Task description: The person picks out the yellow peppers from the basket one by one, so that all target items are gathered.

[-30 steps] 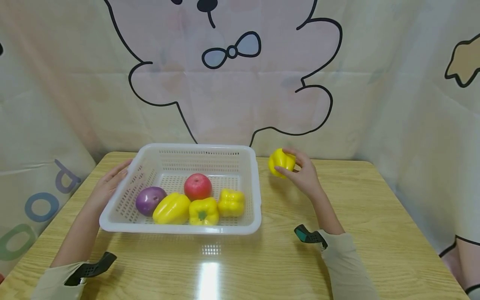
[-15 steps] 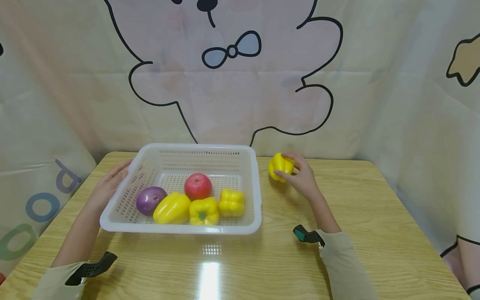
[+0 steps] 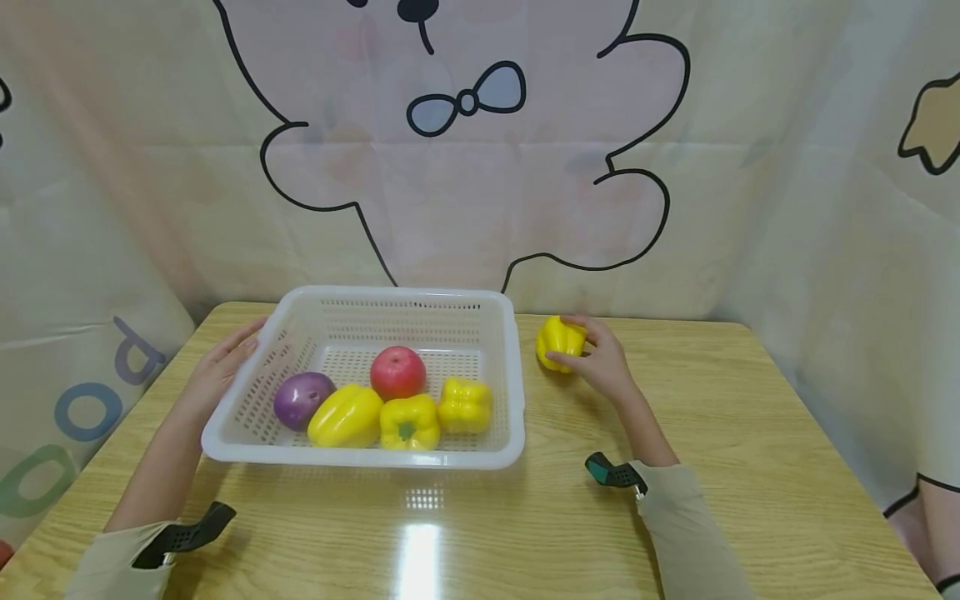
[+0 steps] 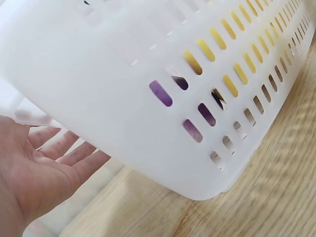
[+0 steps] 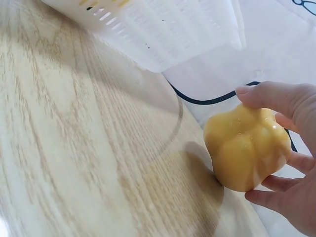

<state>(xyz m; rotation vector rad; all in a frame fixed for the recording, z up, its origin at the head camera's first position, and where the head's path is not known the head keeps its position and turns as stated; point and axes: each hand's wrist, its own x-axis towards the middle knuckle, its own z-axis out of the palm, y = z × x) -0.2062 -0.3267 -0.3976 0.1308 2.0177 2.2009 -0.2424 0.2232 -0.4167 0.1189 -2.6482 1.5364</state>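
Note:
My right hand (image 3: 602, 365) holds a glossy yellow bell pepper (image 3: 559, 343) between thumb and fingers, right of the basket. In the right wrist view the pepper (image 5: 247, 148) is close over the wood, its shadow beside it. My left hand (image 3: 215, 375) rests with extended fingers (image 4: 81, 157) against the outer left end of a white perforated plastic basket (image 3: 360, 457). Inside the basket lie a purple round eggplant-like vegetable (image 3: 302, 400), a red apple (image 3: 398, 372), a long yellow pepper (image 3: 347, 417), a yellow bell pepper showing its green stem end (image 3: 409, 422) and another yellow bell pepper (image 3: 465, 405).
The basket stands on a light wooden table (image 3: 525, 533) whose far edge meets a cartoon-printed curtain (image 3: 465, 192). Black wrist mounts (image 3: 617, 472) sit at both sleeve cuffs.
My right hand has lowered the yellow bell pepper a little, down toward the table near its far edge. The left hand and the basket have stayed in place.

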